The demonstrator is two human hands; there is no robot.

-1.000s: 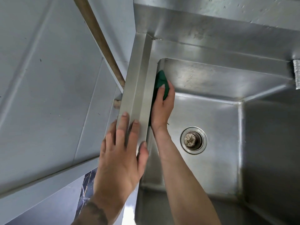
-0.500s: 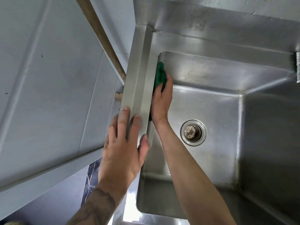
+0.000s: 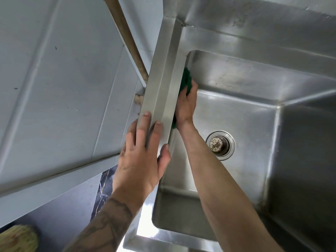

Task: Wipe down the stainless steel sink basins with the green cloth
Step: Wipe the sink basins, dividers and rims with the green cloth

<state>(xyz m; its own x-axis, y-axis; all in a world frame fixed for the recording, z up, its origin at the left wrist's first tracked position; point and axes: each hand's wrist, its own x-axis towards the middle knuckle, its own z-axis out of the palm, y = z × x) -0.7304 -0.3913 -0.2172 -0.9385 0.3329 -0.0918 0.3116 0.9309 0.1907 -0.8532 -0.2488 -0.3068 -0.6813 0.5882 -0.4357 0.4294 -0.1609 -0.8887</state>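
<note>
Steel fills most of the view: a sink (image 3: 245,110) with one deep basin and a round drain (image 3: 220,145) in its floor. Down inside, the right hand (image 3: 185,106) presses a green cloth (image 3: 187,81) flat against the basin's left wall, just below the rim near the far-left corner; its fingers (image 3: 192,90) lie together over the cloth, clamping it to the steel, and a bit of green also shows at the wrist. On the raised left rim (image 3: 161,79) the left hand (image 3: 141,157) rests palm down, fingers spread slightly apart along the ledge, thumb hooked over the inner edge, holding nothing. Its forearm bears a dark tattoo. Left of the sink is a grey tiled wall (image 3: 54,88), with a brown wooden stick (image 3: 127,39) leaning along it behind the rim, and pale bristles (image 3: 18,239) at the lower-left corner
</note>
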